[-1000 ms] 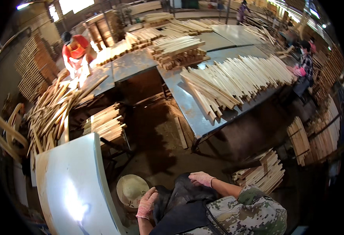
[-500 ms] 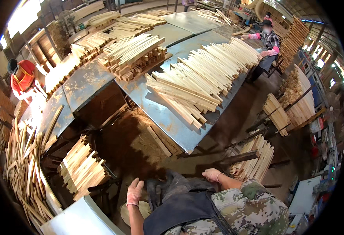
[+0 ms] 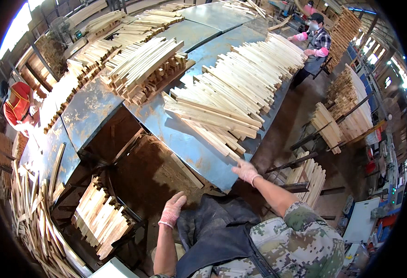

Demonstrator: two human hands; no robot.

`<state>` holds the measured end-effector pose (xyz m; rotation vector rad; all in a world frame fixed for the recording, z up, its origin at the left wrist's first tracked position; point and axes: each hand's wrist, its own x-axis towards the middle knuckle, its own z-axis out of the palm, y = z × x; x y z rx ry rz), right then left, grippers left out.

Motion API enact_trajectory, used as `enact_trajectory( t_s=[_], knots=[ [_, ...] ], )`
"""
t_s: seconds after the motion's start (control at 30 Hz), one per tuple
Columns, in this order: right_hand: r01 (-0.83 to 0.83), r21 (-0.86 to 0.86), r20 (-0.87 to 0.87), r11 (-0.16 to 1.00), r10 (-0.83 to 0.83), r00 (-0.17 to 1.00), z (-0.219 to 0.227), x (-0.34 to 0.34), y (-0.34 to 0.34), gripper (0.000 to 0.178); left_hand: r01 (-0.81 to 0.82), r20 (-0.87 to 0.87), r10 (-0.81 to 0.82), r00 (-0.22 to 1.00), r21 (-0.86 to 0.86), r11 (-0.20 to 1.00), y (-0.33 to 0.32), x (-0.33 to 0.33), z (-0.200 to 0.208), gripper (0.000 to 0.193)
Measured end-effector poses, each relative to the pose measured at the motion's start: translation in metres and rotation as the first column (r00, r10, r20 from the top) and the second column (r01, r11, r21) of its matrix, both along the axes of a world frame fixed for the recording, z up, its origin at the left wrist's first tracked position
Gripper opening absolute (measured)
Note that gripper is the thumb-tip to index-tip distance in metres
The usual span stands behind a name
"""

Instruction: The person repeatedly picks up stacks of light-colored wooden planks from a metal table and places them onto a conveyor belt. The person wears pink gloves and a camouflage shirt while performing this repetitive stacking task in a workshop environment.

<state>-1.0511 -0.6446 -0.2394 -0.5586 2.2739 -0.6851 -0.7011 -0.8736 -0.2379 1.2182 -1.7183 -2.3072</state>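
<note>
My right hand, in a pale pink work glove, is over the near right edge of a blue metal-topped table. Its fingers reach toward the near ends of a long row of wooden strips and appear to hold nothing; whether they touch the wood or the tabletop I cannot tell. The strips nearest me lie askew across the others. My left hand, gloved alike, hangs in front of my dark apron with fingers apart and nothing in it.
A stack of strips stands on the table's left part. Racked strips and a heap of thin offcuts are lower left; more racked strips stand right. One co-worker is at the far right, another at the left.
My right hand has moved forward and up to the table's near edge, by the strip ends. My left hand has shifted slightly right and up. The view has tilted a little.
</note>
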Motion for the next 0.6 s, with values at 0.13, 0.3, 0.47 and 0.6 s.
enact_trajectory(
  t_s=[0.13,0.3,0.47,0.6],
  knots=[
    [0.038,0.001,-0.323,0.999,-0.036,0.946,0.002,-0.112,-0.036,0.093,0.066,-0.037,-0.062,0.997,0.132,0.989,0.023,-0.110,0.019,0.056],
    [-0.141,0.281,-0.343,0.949,0.236,0.909,0.014,-0.243,-0.074,0.113,-0.035,-0.013,0.043,0.999,0.361,0.932,0.061,-0.276,0.002,0.063],
    [-0.338,0.473,-0.167,0.813,0.460,0.872,-0.001,-0.314,-0.079,0.116,-0.282,0.162,0.241,0.957,0.714,0.640,0.111,-0.427,-0.087,0.053],
    [-0.407,0.469,-0.181,0.784,0.537,0.824,0.003,-0.332,-0.076,0.114,-0.500,0.346,0.360,0.866,0.605,0.620,0.139,-0.494,-0.092,0.064]
  ],
)
